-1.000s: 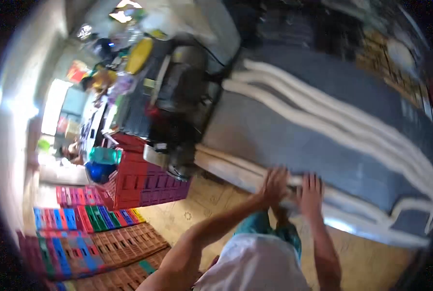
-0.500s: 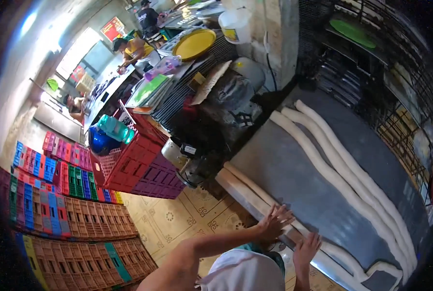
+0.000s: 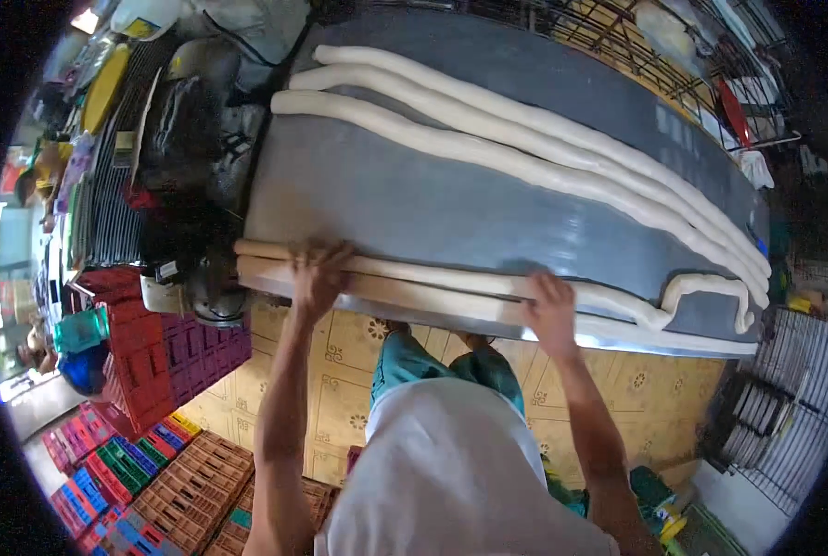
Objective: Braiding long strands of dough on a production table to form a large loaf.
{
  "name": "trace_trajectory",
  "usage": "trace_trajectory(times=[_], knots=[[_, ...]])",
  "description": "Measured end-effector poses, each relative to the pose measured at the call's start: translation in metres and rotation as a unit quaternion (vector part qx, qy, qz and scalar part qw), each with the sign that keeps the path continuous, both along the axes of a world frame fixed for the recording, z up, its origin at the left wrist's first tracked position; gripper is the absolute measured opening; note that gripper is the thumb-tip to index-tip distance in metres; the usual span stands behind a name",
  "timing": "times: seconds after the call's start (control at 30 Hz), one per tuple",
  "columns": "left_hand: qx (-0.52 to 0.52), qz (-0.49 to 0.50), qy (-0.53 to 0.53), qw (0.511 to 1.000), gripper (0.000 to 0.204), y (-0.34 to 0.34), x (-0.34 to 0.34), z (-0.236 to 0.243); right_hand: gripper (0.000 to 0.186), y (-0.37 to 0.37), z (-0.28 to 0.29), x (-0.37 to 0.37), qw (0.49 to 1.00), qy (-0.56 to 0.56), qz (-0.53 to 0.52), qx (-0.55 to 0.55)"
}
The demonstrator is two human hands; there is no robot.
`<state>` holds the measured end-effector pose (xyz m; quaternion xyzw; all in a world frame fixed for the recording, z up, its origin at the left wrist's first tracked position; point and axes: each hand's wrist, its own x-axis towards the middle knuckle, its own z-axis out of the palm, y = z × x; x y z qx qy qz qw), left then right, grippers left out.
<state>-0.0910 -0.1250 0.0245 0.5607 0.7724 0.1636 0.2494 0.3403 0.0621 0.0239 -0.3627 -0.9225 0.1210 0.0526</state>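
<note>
A long, pale rope of dough (image 3: 451, 277) lies along the near edge of the grey table (image 3: 433, 208). Toward the right it bends into a loop. My left hand (image 3: 319, 276) rests over its left part, fingers stretched across the top. Farther right, my right hand (image 3: 549, 310) lies on the same rope with its fingers extended. Neither hand grips the dough. Across the table, three thicker dough ropes run side by side: a far one (image 3: 488, 100), a middle one (image 3: 451, 113) and a nearer one (image 3: 451, 144).
A raised, light strip (image 3: 386, 289) borders the table's near edge. Red and purple crates (image 3: 136, 343) stand at the left, with brown crates (image 3: 191, 477) below them. Metal racks (image 3: 609, 37) line the far side; another rack (image 3: 776, 408) is at the right.
My view has swung round to the right and now faces the table squarely. My hands have spread well apart along the near dough rope.
</note>
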Motion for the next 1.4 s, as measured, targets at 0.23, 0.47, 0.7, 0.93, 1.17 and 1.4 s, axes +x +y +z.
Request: trace_trajectory(times=[0.23,0.47,0.7,0.93,1.17,1.4], knots=[[0.127,-0.12,0.013,0.985,0.058,0.074,0.182,-0.03,0.058,0.077,-0.015,0.093,0.991,0.129,0.015,0.016],[0.004,-0.102,0.156,0.982,0.06,0.058,0.249,0.002,0.055,0.073,0.023,0.134,0.982,0.023,0.018,-0.184],[-0.001,-0.039,0.182,0.983,0.067,0.134,0.238,-0.04,0.073,0.029,-0.024,-0.009,0.997,-0.007,0.014,-0.076],[-0.04,-0.145,0.043,0.988,0.072,0.09,0.221,-0.01,0.068,0.02,-0.004,0.015,0.995,-0.06,-0.01,-0.082],[0.029,-0.05,0.195,0.979,0.069,0.112,0.176,-0.018,0.076,0.004,0.011,-0.077,0.996,-0.082,-0.017,-0.022],[-0.082,-0.159,0.124,0.976,0.074,0.088,0.185,-0.009,0.079,-0.01,0.006,-0.046,0.985,-0.155,0.019,-0.073]])
